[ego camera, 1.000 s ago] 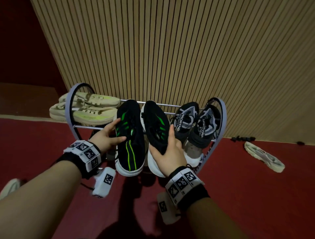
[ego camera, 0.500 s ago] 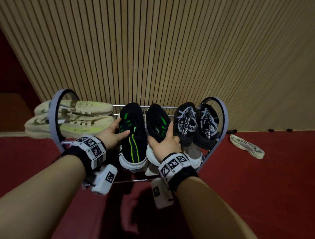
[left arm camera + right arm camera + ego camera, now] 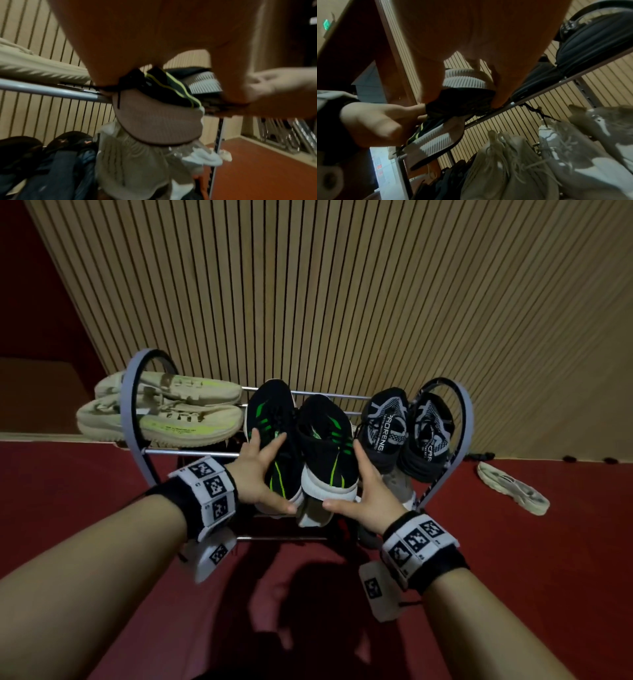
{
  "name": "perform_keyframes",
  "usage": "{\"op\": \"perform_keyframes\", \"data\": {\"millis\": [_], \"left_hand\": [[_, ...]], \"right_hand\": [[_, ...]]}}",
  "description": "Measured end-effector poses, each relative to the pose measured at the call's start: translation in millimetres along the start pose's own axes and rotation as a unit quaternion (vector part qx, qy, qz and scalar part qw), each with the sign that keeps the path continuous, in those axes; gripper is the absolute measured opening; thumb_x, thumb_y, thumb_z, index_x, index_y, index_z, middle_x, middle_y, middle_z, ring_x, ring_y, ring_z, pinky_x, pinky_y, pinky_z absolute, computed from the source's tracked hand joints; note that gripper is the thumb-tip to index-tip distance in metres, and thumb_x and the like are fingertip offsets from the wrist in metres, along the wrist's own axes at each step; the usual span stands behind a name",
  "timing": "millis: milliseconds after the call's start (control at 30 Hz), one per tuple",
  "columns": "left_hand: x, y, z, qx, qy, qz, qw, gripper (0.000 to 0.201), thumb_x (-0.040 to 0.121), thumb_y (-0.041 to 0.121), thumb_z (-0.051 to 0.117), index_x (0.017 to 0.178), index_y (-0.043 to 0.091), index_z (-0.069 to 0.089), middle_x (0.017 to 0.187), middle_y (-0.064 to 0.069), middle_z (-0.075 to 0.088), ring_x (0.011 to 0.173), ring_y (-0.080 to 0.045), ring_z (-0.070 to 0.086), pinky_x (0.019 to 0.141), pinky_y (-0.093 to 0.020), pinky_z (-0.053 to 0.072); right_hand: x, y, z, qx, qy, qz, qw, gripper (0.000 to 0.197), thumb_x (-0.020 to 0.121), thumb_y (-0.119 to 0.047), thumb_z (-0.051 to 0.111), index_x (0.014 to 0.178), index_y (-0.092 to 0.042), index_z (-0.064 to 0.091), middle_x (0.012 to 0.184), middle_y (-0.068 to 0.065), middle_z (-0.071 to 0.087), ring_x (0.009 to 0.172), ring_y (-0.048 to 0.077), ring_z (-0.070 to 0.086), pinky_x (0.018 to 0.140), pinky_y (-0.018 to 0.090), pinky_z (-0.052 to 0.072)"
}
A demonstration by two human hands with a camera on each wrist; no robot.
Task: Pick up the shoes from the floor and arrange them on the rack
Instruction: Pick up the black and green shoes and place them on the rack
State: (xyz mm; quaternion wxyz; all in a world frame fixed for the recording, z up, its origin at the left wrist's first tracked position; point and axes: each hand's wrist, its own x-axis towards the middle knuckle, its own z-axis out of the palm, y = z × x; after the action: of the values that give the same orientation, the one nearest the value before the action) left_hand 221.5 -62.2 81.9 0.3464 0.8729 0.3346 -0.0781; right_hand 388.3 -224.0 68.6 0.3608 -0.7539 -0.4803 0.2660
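A pair of black shoes with green stripes lies toe-to-wall on the top shelf of the metal rack [image 3: 127, 409]. Its heels hang over the front bar. My left hand [image 3: 260, 474] rests on the left shoe [image 3: 270, 412], with fingers spread over the upper and thumb under the heel. My right hand [image 3: 364, 487] lies flat against the outer side of the right shoe [image 3: 325, 433], thumb at its white heel. The left wrist view shows the left shoe's sole [image 3: 154, 121] from below. In the right wrist view the right shoe's ribbed heel [image 3: 464, 79] sits between thumb and fingers.
Beige sneakers [image 3: 171, 422] lie sideways at the top shelf's left end. A black-and-white patterned pair [image 3: 388, 426] sits at its right end. More shoes [image 3: 128, 155] fill the lower shelf. One pale shoe [image 3: 512, 487] lies on the red floor to the right. A slatted wall stands behind.
Both hands have loosened from gripping the black-green shoes to flat contact. My right hand slid from the shoe's top to its right side. The pair has settled on the top shelf.
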Motion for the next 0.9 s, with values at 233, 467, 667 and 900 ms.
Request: {"op": "perform_keyframes", "data": {"millis": [233,467,667,900], "left_hand": [[1.6,-2.8,2.4,0.019,0.099,0.034,0.994,0.082,0.060,0.029,0.086,0.127,0.020,0.039,0.155,-0.001,-0.015,0.143,-0.021,0.012,0.108,-0.026,0.027],[3.7,-21.8,-25.7,0.012,0.164,0.089,0.982,0.048,0.068,-0.002,0.074,0.094,0.029,0.048,0.146,-0.012,0.020,0.134,-0.026,0.031,0.100,-0.020,0.031],[2.0,-27.1,-12.8,-0.119,0.185,-0.030,0.975,0.081,0.077,0.029,0.074,0.143,0.016,0.028,0.139,-0.010,0.039,0.124,-0.025,0.046,0.104,-0.035,0.040],[-9.1,-22.4,17.5,-0.251,0.074,-0.080,0.962,0.116,0.072,0.044,0.075,0.146,0.035,-0.013,0.144,-0.001,0.040,0.115,-0.019,0.054,0.090,-0.028,0.050]], "right_hand": [[-3.5,0.2,15.1,-0.045,0.057,-0.004,0.997,0.091,0.079,-0.040,0.071,0.149,-0.029,0.015,0.156,-0.002,0.014,0.144,0.017,0.014,0.117,0.037,0.020],[-8.6,-7.0,24.7,-0.042,0.090,-0.005,0.995,0.076,0.077,-0.034,0.074,0.138,-0.022,0.030,0.145,0.002,0.028,0.136,0.019,0.027,0.107,0.028,0.025],[1.4,-12.0,21.8,0.103,0.061,0.070,0.990,0.122,0.071,-0.026,0.080,0.148,-0.026,-0.014,0.157,-0.005,0.001,0.145,0.016,0.008,0.117,0.040,0.019],[6.0,-5.4,22.0,0.361,0.010,0.147,0.921,0.102,0.083,-0.021,0.069,0.148,-0.036,-0.009,0.148,-0.001,0.032,0.109,0.012,0.057,0.100,0.043,0.045]]}}
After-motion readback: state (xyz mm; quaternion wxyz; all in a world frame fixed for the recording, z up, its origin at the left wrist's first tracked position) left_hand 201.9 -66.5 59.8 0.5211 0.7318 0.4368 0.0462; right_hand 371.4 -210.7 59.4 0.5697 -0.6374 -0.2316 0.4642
